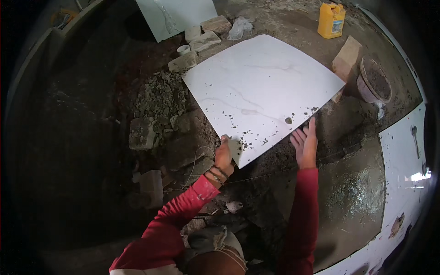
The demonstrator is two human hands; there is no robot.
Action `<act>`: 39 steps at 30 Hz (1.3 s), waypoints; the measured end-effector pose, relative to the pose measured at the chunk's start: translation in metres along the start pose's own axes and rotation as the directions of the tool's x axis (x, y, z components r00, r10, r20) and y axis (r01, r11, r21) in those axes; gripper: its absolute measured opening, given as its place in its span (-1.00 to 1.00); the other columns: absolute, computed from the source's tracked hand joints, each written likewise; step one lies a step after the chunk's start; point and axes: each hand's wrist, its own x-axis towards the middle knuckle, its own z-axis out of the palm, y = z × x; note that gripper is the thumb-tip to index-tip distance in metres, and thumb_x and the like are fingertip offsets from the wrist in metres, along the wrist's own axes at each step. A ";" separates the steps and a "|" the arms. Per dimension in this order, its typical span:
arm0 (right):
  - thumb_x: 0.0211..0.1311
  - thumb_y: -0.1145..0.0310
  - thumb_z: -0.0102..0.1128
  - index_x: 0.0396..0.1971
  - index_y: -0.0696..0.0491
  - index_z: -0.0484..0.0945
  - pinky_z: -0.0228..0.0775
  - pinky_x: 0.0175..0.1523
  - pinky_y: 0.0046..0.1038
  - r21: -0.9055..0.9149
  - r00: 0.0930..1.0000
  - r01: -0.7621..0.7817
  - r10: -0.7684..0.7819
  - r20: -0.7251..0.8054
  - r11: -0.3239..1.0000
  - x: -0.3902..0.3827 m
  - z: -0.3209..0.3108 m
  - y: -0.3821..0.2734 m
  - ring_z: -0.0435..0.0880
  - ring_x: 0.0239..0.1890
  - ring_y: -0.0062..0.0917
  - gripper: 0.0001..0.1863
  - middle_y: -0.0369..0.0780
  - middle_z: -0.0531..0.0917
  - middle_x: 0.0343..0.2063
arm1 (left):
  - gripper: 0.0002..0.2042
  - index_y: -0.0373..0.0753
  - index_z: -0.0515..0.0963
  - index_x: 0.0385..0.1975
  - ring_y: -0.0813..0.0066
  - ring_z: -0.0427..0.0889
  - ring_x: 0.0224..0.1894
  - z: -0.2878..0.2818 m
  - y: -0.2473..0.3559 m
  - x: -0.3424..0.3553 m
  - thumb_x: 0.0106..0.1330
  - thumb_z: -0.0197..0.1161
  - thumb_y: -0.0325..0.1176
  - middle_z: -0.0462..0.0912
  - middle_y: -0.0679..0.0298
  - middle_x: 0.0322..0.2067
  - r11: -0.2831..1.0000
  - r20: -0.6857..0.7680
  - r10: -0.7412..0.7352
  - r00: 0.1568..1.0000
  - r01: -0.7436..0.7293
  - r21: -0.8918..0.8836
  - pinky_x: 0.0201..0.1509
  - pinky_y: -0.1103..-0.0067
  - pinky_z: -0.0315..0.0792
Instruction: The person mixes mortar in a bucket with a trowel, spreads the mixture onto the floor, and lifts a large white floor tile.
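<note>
A large white tile [270, 87] with faint veins and dark crumbs of mortar near its close corner lies in front of me, turned cornerwise. My left hand [223, 156] grips its left edge close to the near corner, thumb on top and the other fingers hidden beneath. At the near right edge is my right hand [306, 144], its fingers stretched and apart. Those fingertips reach the tile's edge; whether they bear any of its weight I cannot tell. How the tile's underside rests is hidden.
Smooth wet mortar [353, 197] spreads on the right beside laid white tiles [398, 151] with a spoon [415, 140] on them. Beyond stand a mortar bucket [373, 80] and a yellow jerrycan [331, 20]. Rubble [160, 98] and stone blocks [205, 41] lie left; another tile [178, 16] is behind.
</note>
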 end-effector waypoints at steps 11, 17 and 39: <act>0.41 0.15 0.03 0.15 0.16 0.37 0.41 0.17 -0.16 0.266 0.966 0.050 -0.114 0.231 0.963 0.100 0.030 0.001 0.56 0.06 -0.25 -0.54 -0.13 0.55 0.06 | -0.42 -0.26 0.33 0.19 0.26 0.53 0.07 0.013 0.068 0.000 0.40 -0.07 0.10 0.51 0.18 0.08 0.972 0.296 0.000 0.955 0.070 -0.226 0.16 0.29 0.43; 0.33 0.31 0.19 0.15 0.22 0.37 0.50 0.05 -0.21 0.098 0.979 0.200 -0.202 0.011 0.975 0.056 0.071 -0.025 0.60 -0.05 -0.34 -0.53 -0.15 0.57 -0.02 | -0.48 -0.31 0.44 0.06 0.20 0.65 -0.09 -0.033 0.145 0.154 0.37 0.11 0.05 0.61 0.09 -0.09 0.956 0.389 0.178 0.904 -0.065 -0.287 0.06 0.29 0.55; 0.27 0.33 0.18 -0.06 0.34 0.50 0.52 -0.10 -0.46 -0.249 0.818 0.564 -0.573 0.043 0.787 -0.226 -0.032 -0.206 0.67 -0.22 -0.43 -0.61 -0.11 0.64 -0.18 | -0.76 -0.37 0.44 -0.07 0.20 0.62 -0.16 0.041 0.036 -0.072 0.36 0.05 -0.38 0.59 0.11 -0.21 0.828 0.503 0.240 0.830 0.096 -0.553 -0.01 0.32 0.55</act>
